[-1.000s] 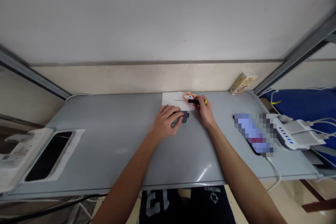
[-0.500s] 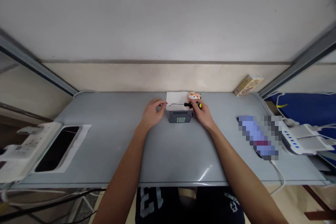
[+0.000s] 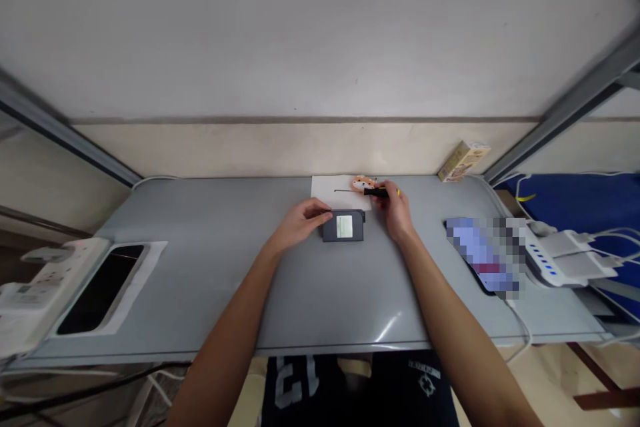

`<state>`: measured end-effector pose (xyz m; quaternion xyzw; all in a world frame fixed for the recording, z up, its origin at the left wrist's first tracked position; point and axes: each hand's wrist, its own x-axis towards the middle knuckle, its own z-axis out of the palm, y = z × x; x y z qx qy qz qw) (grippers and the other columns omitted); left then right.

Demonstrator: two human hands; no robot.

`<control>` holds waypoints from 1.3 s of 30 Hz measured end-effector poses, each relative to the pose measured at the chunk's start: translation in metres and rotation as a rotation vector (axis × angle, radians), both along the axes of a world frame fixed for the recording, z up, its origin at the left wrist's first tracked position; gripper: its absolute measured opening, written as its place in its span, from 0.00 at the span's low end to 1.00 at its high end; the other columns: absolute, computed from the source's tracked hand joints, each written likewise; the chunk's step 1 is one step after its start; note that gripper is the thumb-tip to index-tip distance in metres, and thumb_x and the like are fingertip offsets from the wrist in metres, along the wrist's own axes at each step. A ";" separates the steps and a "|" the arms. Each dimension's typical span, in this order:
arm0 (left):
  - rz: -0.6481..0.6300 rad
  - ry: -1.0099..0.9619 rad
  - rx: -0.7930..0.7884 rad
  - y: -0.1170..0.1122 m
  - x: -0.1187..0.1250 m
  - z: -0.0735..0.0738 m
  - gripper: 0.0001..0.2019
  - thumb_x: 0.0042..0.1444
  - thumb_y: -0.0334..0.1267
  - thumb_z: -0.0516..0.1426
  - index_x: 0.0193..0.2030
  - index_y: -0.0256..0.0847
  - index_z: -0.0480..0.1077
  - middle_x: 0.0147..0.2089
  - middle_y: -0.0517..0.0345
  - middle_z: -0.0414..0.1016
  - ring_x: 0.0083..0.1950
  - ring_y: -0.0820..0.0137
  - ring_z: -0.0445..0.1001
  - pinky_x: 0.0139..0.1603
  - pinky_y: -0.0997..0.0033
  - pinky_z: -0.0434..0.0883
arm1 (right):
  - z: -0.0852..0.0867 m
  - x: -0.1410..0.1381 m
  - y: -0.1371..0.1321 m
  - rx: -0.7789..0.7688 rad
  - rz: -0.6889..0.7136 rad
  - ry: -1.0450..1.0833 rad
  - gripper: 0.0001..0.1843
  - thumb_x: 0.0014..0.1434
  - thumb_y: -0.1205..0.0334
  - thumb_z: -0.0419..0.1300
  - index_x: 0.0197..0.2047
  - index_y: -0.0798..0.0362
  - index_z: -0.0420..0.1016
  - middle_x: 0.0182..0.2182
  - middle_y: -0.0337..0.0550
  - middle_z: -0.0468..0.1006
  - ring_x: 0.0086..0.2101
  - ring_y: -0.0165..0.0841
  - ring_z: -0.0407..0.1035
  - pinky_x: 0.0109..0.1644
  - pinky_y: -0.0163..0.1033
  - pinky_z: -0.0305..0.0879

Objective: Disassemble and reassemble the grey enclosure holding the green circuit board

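Note:
A small dark grey box (image 3: 329, 229) with a pale label on its face is in the middle of the table. At its upper left corner, my left hand (image 3: 306, 217) pinches it between thumb and fingers. My right hand (image 3: 395, 207) is closed around the black and yellow handle of a screwdriver (image 3: 375, 193). Its thin shaft points left above a white sheet of paper (image 3: 323, 190) behind the box. A tiny dark speck shows at the shaft's tip; I cannot tell what it is. Beside the handle lies an orange and white animal-faced item (image 3: 362, 182).
On the left, a black-screened phone (image 3: 103, 290) lies on white paper beside a power strip (image 3: 63, 273). A blurred-out phone (image 3: 480, 257) with a cable and a white charging station (image 3: 560, 257) are on the right. A small carton (image 3: 463, 161) leans near the wall.
My left hand has moved from near the screwdriver's tip to the box, whose labelled face now shows more fully. The screwdriver has shifted slightly right and up, off the small dark bits on the paper.

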<state>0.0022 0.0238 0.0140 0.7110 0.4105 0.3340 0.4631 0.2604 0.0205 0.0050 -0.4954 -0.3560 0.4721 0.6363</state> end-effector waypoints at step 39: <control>-0.121 0.305 -0.027 -0.015 -0.005 0.029 0.21 0.67 0.57 0.53 0.50 0.46 0.79 0.48 0.57 0.82 0.50 0.62 0.78 0.52 0.64 0.71 | 0.012 0.015 -0.002 0.079 -0.031 0.352 0.09 0.50 0.57 0.64 0.26 0.51 0.71 0.28 0.39 0.71 0.26 0.27 0.61 0.23 0.34 0.57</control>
